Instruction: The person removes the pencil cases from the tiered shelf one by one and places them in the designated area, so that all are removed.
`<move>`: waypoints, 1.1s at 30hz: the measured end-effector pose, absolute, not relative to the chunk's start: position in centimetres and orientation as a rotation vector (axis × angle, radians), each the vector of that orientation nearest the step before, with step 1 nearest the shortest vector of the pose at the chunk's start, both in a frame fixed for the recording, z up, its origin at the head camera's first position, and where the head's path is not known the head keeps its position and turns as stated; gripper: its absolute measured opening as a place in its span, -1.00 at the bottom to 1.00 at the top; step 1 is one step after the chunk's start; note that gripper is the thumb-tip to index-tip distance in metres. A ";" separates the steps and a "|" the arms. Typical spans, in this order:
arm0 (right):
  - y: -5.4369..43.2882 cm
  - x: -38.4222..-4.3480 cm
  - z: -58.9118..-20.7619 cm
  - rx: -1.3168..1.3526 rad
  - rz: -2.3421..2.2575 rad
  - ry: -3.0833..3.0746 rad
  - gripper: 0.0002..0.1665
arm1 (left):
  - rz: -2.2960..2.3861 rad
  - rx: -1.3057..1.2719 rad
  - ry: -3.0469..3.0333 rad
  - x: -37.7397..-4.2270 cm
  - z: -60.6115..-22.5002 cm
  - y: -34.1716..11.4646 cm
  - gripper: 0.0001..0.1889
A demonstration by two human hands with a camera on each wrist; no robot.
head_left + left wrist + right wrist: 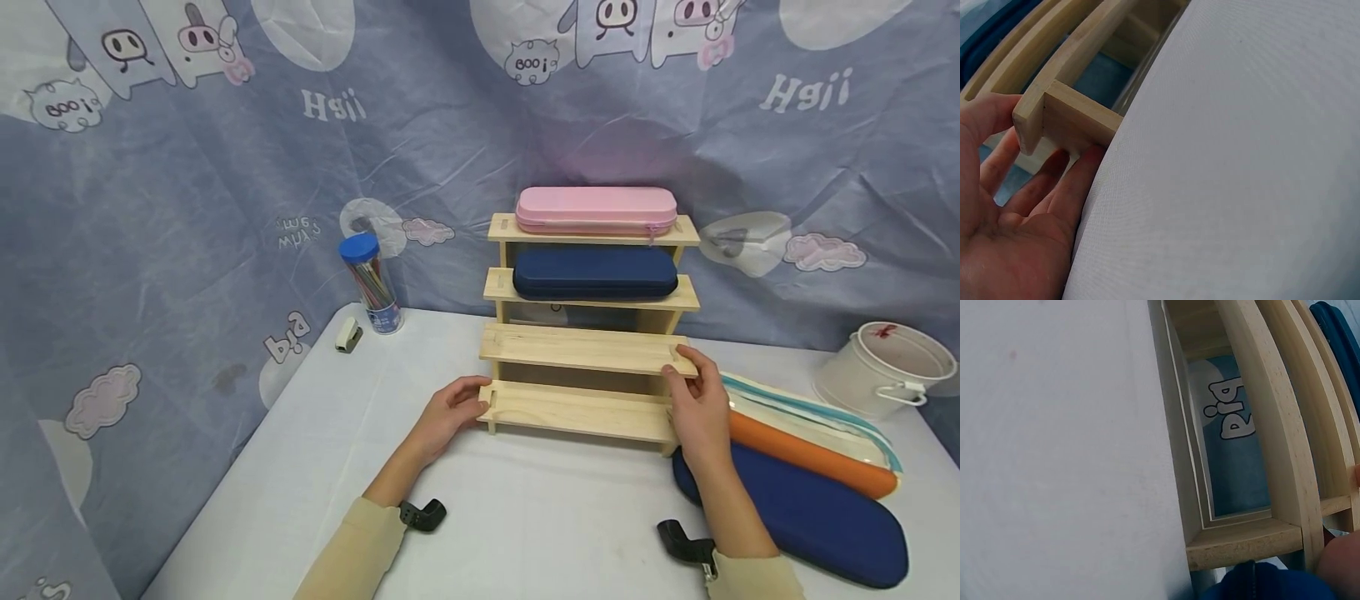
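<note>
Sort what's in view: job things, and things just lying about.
Seemingly in the job:
rack, held by left hand and right hand
pink case, upper navy case on it
perhaps lower navy case, striped pouch

Seemingly lying about:
jar
apparent stapler
bucket

Through my remote views, the stepped shelf (pixel 573 346) appears as smooth, matt, pale wood with visible grain, while the white tabletop (pixel 360 425) shows me a matt, finely woven, cloth-like surface. The pink case (pixel 596 204) has a smooth, softly shining shell; the navy case (pixel 596 271) on the shelf looks smooth and matt. I note a creased cloth backdrop (pixel 427 158), a clear, glossy plastic tube (pixel 377 287) with a blue plastic lid (pixel 359 246), and matt cloth sleeves (pixel 356 542).
</note>
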State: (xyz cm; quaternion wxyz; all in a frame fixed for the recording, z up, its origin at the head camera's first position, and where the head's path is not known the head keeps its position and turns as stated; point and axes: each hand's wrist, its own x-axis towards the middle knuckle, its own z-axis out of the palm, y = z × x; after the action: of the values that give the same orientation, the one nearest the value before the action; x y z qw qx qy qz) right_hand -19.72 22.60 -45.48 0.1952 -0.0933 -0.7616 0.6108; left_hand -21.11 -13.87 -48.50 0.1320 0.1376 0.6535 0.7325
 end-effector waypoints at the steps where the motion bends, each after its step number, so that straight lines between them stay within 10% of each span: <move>1: 22.6 -19.7 -45.5 -0.263 1.712 -2.130 -0.45 | 2.128 0.400 1.894 -21.1 -48.5 -13.8 -0.54; 33: 22.8 -19.4 -45.8 -0.211 1.573 -2.179 -0.46 | 2.171 0.339 2.147 -22.0 -48.4 -13.6 -0.44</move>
State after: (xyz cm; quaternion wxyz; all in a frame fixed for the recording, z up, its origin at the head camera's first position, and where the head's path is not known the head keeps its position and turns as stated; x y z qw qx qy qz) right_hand -19.37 22.76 -45.84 0.2211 -0.0762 -0.7884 0.5689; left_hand -22.05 -13.58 -48.40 0.0347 0.1103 0.6984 0.7063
